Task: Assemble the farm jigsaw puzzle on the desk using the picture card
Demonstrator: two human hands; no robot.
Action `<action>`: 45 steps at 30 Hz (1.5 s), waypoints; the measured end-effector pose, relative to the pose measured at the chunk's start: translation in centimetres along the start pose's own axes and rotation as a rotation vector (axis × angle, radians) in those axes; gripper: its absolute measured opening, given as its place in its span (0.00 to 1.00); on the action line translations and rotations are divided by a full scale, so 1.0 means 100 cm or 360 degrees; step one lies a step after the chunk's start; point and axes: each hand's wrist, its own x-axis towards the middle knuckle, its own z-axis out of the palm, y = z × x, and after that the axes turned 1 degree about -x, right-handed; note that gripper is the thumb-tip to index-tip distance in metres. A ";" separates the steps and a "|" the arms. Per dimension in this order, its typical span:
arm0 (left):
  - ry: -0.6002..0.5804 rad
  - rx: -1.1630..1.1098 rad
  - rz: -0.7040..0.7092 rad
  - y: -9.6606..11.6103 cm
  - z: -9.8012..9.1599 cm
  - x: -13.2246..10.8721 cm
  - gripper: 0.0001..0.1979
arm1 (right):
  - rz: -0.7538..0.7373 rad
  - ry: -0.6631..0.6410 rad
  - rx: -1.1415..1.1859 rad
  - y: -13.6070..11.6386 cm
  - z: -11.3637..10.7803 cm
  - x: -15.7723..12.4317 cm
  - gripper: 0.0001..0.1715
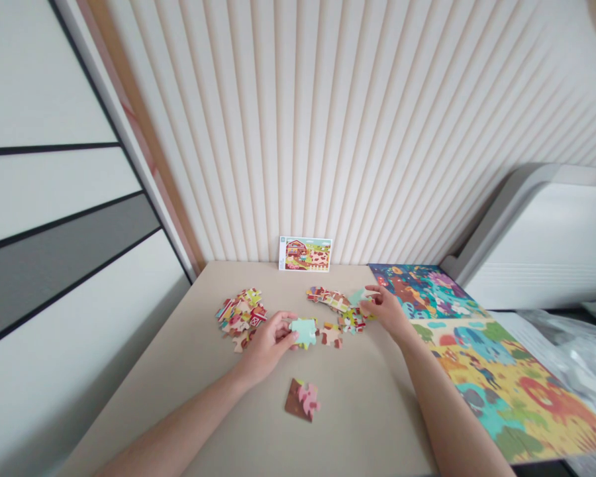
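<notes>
My left hand [274,340] pinches a pale blue-green puzzle piece [304,331] between thumb and fingers, over the middle of the table. Farther right, my right hand [381,307] closes its fingertips on another light blue-green puzzle piece [360,296], at the edge of a loose pile of puzzle pieces [334,300]. A pinkish puzzle piece with brown patches [332,336] lies between the hands. Beside my left hand is a second pile of pieces [241,311], partly covered by it. Closer to me rest a brown and a pink piece [308,399], touching or overlapping.
A farm picture card [305,254] stands against the ribbed wall panel [298,132]. On the right lie two colourful animal pictures, one dark blue [422,290] and one yellow [506,384]. Clear plastic wrapping [571,351] lies beyond them, below a grey-white panel [551,245].
</notes>
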 end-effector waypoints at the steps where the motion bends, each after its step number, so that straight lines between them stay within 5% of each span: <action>1: -0.0013 -0.0002 -0.0007 0.001 0.001 -0.001 0.20 | -0.0004 0.0025 0.0012 -0.001 -0.001 0.000 0.31; 18: -0.0157 0.0279 -0.0003 0.010 0.005 -0.007 0.17 | 0.0145 0.0148 0.0085 -0.005 -0.013 0.000 0.32; 35: -0.0129 0.1089 0.0385 0.014 0.002 -0.012 0.20 | 0.0102 0.0258 -0.0375 0.006 -0.019 0.007 0.21; 45: -0.0209 0.1384 0.0394 0.021 0.001 -0.016 0.17 | 0.0011 0.0360 -0.0828 0.004 -0.017 0.000 0.19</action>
